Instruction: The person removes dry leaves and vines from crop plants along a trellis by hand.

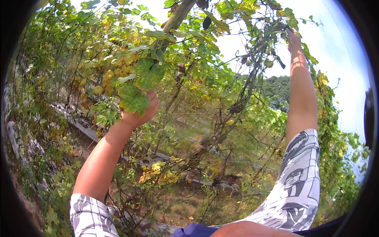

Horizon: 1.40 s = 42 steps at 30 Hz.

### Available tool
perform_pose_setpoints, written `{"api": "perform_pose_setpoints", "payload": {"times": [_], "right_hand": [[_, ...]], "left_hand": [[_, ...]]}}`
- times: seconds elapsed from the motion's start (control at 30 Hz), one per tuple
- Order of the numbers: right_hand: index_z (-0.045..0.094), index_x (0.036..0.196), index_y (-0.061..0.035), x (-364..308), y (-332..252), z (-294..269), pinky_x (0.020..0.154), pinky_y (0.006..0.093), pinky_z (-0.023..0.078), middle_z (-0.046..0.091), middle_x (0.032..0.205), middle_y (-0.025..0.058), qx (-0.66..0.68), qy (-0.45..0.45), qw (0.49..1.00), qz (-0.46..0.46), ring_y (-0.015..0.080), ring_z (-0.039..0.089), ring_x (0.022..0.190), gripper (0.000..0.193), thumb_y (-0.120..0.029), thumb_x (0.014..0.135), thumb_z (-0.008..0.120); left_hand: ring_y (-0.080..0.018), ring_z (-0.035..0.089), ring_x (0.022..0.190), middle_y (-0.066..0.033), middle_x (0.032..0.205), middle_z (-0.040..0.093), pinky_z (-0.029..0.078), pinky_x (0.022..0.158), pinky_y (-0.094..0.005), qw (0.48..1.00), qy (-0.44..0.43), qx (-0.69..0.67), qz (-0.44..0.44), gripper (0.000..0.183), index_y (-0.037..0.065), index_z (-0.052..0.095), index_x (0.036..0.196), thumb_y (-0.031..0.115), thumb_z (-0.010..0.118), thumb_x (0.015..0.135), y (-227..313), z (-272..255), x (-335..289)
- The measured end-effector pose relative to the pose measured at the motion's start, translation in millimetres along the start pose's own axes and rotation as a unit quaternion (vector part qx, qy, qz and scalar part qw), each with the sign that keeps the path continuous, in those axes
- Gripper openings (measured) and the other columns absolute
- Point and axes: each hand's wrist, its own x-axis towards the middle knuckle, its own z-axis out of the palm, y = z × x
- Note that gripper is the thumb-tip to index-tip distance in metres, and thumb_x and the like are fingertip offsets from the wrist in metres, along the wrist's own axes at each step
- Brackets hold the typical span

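My left hand (149, 110) is raised at the middle left with its fingers curled closed. A large green leaf with yellow blotches (134, 99) hangs over part of it, so whatever the fingers hold is hidden. High at the upper right, my right arm is stretched up and my right hand (293, 40) reaches the edge of a tangle of twisted vines (258, 59). Its fingertips close together by dark, shrivelled plant matter; what they pinch is too small to make out. Just below, a small round green fruit (269, 63) hangs among the stems.
A thick wooden pole (179, 15) slants down from the top. Beside it hangs a dark oval thing (207, 23). Climbing leaves (51, 43) crowd the left, and yellowed leaves (158, 173) sit lower down. Grey strips of ground sheeting (83, 128) run across the brown soil.
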Motion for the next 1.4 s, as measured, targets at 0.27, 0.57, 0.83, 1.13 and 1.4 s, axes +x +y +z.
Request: {"api": "perform_pose_setpoints", "payload": {"times": [0.27, 0.57, 0.83, 1.13, 1.4], "right_hand": [[0.060, 0.117, -0.0035, 18, -15, -15, 0.096, 0.0324, 0.033, 0.058, 0.123, 0.0076, -0.122, 0.026, 0.992, -0.037, 0.0197, 0.048, 0.113, 0.045, -0.022, 0.078, 0.071], [0.061, 0.115, -0.0034, -3, -11, 17, 0.081, 0.0308, 0.045, 0.068, 0.092, 0.0051, -0.004, 0.224, 0.975, -0.004, 0.0172, 0.062, 0.088, 0.042, -0.020, 0.077, 0.070], [0.066, 0.106, -0.0136, -74, -99, 93, 0.072, 0.0362, 0.051, 0.068, 0.094, 0.0079, -0.616, 0.000, 0.750, -0.240, 0.0254, 0.064, 0.080, 0.035, -0.041, 0.089, 0.054], [0.055, 0.123, -0.0145, -56, -118, 156, 0.084, 0.0323, 0.049, 0.059, 0.116, 0.0079, -0.484, 0.021, 0.874, -0.024, 0.0196, 0.060, 0.098, 0.034, -0.031, 0.093, 0.051], [0.050, 0.127, -0.0047, 138, -97, -96, 0.096, 0.0323, 0.044, 0.060, 0.118, 0.0134, -0.652, 0.105, 0.642, -0.389, 0.0230, 0.055, 0.112, 0.059, -0.042, 0.082, 0.061]], "left_hand": [[-0.0268, 0.050, 0.116, -0.0081, 0.118, 0.057, 0.039, 0.098, -0.0467, 0.973, -0.015, -0.206, -0.100, 0.017, 0.005, 0.061, 0.092, 0.012, 0.059, 0.076, 5, 7, 3], [-0.0303, 0.048, 0.119, -0.0098, 0.131, 0.052, 0.033, 0.103, -0.0452, 0.934, 0.042, -0.242, -0.257, 0.035, 0.009, 0.057, 0.120, 0.025, 0.056, 0.089, 3, 4, -1], [-0.0327, 0.046, 0.118, -0.0124, 0.130, 0.051, 0.037, 0.098, -0.0431, 0.912, 0.056, -0.294, -0.281, 0.043, 0.011, 0.052, 0.128, 0.029, 0.059, 0.089, 2, 3, -5], [-0.0329, 0.040, 0.125, -0.0117, 0.136, 0.045, 0.034, 0.102, -0.0426, 0.948, 0.023, -0.193, -0.253, 0.043, 0.013, 0.049, 0.130, 0.025, 0.057, 0.089, 1, 9, -12], [-0.0346, 0.034, 0.130, -0.0088, 0.139, 0.043, 0.032, 0.105, -0.0433, 0.959, 0.088, -0.215, -0.162, 0.039, 0.023, 0.055, 0.125, 0.019, 0.056, 0.086, 9, 22, 12]]}}
